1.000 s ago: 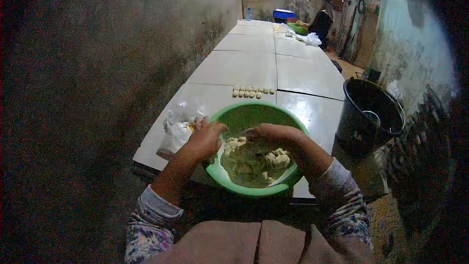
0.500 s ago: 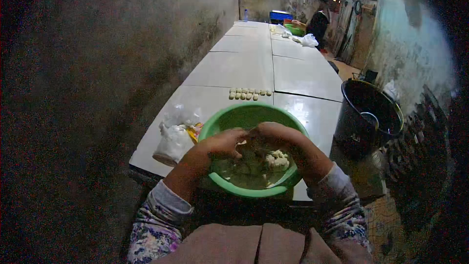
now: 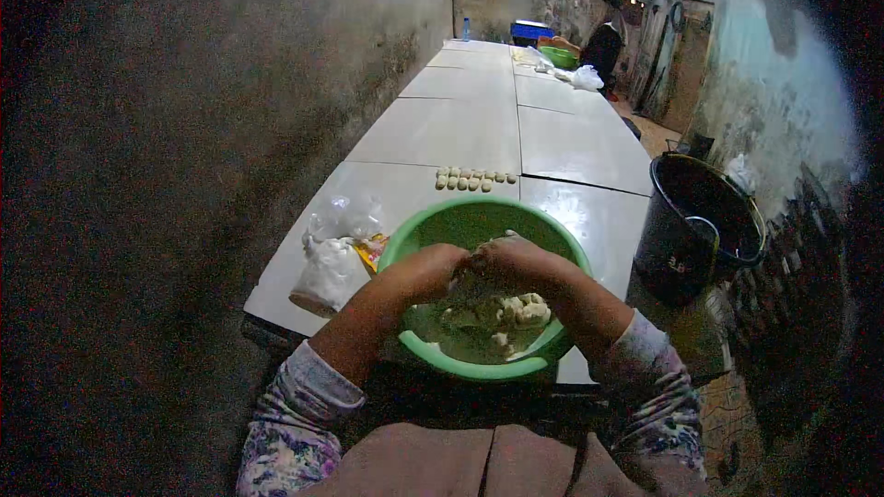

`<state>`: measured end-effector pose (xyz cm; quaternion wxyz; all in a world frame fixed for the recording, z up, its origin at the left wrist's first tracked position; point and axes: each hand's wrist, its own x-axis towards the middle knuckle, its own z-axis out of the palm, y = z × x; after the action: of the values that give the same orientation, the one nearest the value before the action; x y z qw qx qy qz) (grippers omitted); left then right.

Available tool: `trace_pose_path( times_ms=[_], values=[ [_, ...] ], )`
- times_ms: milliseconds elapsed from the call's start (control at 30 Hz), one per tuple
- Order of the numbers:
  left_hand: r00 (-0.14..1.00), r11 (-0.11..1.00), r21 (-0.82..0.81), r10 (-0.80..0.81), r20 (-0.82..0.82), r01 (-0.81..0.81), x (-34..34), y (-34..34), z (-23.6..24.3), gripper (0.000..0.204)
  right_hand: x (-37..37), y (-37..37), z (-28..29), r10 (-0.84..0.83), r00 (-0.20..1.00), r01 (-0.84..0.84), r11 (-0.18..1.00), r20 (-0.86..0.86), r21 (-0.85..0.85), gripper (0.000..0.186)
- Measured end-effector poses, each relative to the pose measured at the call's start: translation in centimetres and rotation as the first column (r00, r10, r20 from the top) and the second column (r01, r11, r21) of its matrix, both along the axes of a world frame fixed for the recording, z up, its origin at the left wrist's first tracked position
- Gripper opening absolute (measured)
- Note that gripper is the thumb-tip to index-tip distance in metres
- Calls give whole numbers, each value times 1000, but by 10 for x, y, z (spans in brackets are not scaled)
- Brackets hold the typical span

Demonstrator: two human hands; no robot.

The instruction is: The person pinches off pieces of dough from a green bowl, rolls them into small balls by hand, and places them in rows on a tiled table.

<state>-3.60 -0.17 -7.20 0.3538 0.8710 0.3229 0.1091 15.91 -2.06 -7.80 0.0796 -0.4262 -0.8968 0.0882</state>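
Observation:
A green basin (image 3: 428, 221) stands at the near end of the long white table. Inside it a pale lump of dough (image 3: 523, 311) lies toward the right, with smaller bits around it. Over the basin's middle my left hand (image 3: 440, 269) and my right hand (image 3: 517, 260) meet, fingers curled inward and closed. What they hold between them is hidden and blurred; a whitish patch shows by the right hand's fingers. Just beyond the far rim, small dough pieces (image 3: 474, 179) sit on the table in two short rows.
Left of the basin sits a white plastic bag (image 3: 331, 269) beside a yellow packet (image 3: 370, 250). A large black bucket (image 3: 681, 239) stands at the right. A wall runs along the left. Far off are a blue crate (image 3: 531, 32), another green basin (image 3: 559, 57) and a person (image 3: 602, 51).
My hands have drawn together, and their fingers have curled closed, the left hand shifting right. The dough lump in the basin looks slightly changed in shape. The whole view has shifted a little.

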Motion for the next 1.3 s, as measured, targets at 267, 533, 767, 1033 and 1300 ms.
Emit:
trace_pose_path(
  times_ms=[267,533,767,1033,1300],
  values=[
    [990,986,160,60,-127,-39,-6,7,1,24,-10,0,1,19,995,-26,997,100,69,23],
    [988,974,209,113,-103,-90,-5,3,7,29,-6,-3,10,-106,991,92,984,-87,-150,23],
    [998,983,181,-11,-61,22,-14,15,-8,42,-14,-17,30,-193,948,131,961,-254,-242,25],
    [993,978,209,24,-116,1,-9,16,-1,31,-6,-2,17,-437,807,283,876,-396,-389,27],
    [998,989,142,-20,-67,29,-7,15,-2,38,-1,-1,19,125,848,-202,975,-516,-96,25]
  ],
)
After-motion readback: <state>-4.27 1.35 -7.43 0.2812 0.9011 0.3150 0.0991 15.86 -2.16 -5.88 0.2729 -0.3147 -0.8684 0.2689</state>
